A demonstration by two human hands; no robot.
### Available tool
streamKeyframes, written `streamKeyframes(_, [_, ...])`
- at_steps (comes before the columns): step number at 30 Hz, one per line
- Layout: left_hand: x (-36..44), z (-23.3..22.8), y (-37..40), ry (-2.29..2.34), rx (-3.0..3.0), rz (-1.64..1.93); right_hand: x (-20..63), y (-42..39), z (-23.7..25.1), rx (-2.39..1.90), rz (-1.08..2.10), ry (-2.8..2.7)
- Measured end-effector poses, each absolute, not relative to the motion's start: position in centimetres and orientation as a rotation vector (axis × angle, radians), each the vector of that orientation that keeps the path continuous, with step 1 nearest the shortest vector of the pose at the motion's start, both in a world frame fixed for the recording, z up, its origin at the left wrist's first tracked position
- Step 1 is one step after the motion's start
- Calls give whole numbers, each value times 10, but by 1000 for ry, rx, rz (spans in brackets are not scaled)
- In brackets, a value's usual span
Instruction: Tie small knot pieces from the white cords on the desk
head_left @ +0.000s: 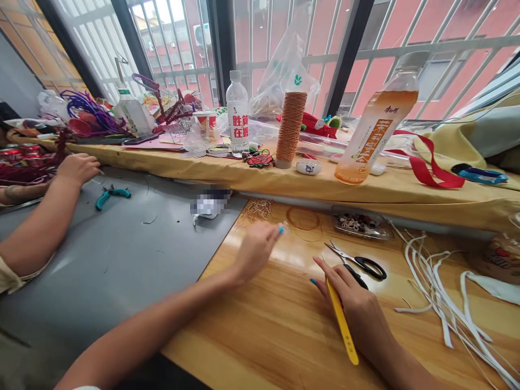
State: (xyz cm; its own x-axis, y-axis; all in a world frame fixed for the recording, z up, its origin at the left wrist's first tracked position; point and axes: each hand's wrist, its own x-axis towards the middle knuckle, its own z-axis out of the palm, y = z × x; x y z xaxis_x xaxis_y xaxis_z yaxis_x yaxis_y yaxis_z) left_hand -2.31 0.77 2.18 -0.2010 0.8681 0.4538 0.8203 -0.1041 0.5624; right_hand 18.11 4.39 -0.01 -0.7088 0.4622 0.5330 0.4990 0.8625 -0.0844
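Wood table, pale grain, glossy; light patch near scissors. Scissors = ref. pt.: black handles, blades parted, flat on wood.

R hand just nearside of scissors, overlaps 1 handle in view; contact w/ it can't tell. Fingers clamped on yellow tool, index stretched out fwd, thumb apart from it. Tool thus nearside of scissors, slanting down twd person.

L hand left of scissors, above wood. Fingers bunched, blurry; can't tell if tips pinch anything. Thread tangle + thin brown ring lie beyond-left of scissors.

Clear tray w/ small bits: just beyond scissors. White cords strewn to their right.

Grey mat well left of scissors, teal pliers on it; co-worker's hand past those, fingers bent, grip unclear.

Beyond scissors: ledge w/ yellow cloth, cluttered: thread spool, amber-drink bottle, red ribbon. Behind: barred windows, reddish bldg outside.
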Motion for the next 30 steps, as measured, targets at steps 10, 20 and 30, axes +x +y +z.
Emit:
streamKeyframes(10, [-41,22,19,1624,1580,1263,177,37,1,-481,19,-2531])
streamKeyframes(20, [9,14,-12,1652,1751,779,176,45,9,-1041,1459,-1581])
streamKeyframes(30, [-8,15,-6,1528,2574,703,178,45,14,-943,1410,-1520])
